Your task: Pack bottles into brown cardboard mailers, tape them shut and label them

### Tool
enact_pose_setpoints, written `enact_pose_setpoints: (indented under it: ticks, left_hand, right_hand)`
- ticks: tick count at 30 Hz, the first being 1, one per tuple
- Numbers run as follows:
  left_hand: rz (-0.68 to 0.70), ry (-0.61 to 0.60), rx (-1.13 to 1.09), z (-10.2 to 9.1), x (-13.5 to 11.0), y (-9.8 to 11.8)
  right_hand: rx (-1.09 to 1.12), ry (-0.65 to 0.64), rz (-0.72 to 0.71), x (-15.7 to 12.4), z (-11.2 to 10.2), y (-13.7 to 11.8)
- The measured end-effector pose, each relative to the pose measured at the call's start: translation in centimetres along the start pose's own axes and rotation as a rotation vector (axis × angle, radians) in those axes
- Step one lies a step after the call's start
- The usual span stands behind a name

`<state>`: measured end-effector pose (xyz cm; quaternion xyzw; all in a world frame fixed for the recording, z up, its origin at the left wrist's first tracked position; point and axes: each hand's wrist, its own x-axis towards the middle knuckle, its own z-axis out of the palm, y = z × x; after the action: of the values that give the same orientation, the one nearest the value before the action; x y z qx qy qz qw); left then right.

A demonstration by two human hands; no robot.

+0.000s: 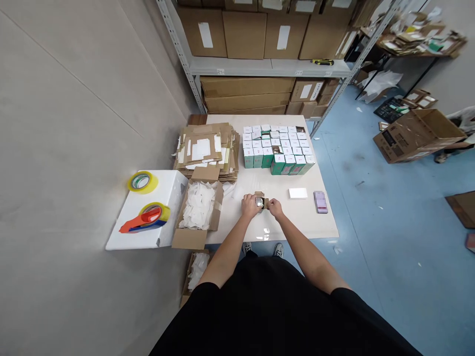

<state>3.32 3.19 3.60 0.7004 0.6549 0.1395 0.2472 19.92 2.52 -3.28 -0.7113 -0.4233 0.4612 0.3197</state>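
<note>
Between my hands on the table is a small brown cardboard box [261, 195] with its flaps standing open and a dark inside. My left hand [250, 205] is closed on the box's left side; a shiny, rounded item [259, 201], too small to name, shows by its fingers. With fingers pinched together, my right hand [275, 208] grips the flap on the box's right side. To the right lie a flat white box [298, 193] and a small stack of purple packets [320, 202]. Rows of white-and-green boxes [275, 148] stand beyond my hands.
Left of my hands, an open carton [214, 217] holds white crumpled paper. Behind it are stacked flattened cardboard pieces [202, 148]. Yellow tape [142, 182] and an orange tape dispenser [143, 220] lie on a white block [126, 240]. A metal shelf [248, 66] with cartons borders the table's far side.
</note>
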Motion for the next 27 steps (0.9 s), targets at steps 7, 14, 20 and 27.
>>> enact_pose_setpoints:
  ticks: [7, 14, 20, 27]
  left_hand:
    - [-0.053, 0.119, -0.211, 1.6, 0.7, -0.9]
    - [-0.392, 0.027, -0.611, 1.4, 2.4, -5.1]
    - [-0.313, -0.071, -0.639, 2.5, 2.3, -4.5]
    - [-0.383, -0.092, -0.650, 3.3, 1.3, -4.4]
  right_hand:
    - [-0.071, 0.065, 0.027, 0.3, -0.6, 0.0]
    - [-0.101, 0.044, -0.002, -0.1, -0.1, -0.5]
    - [-0.114, 0.042, -0.026, -0.2, -0.3, -1.1]
    - [-0.102, 0.005, -0.083, -1.0, 0.0, -1.5]
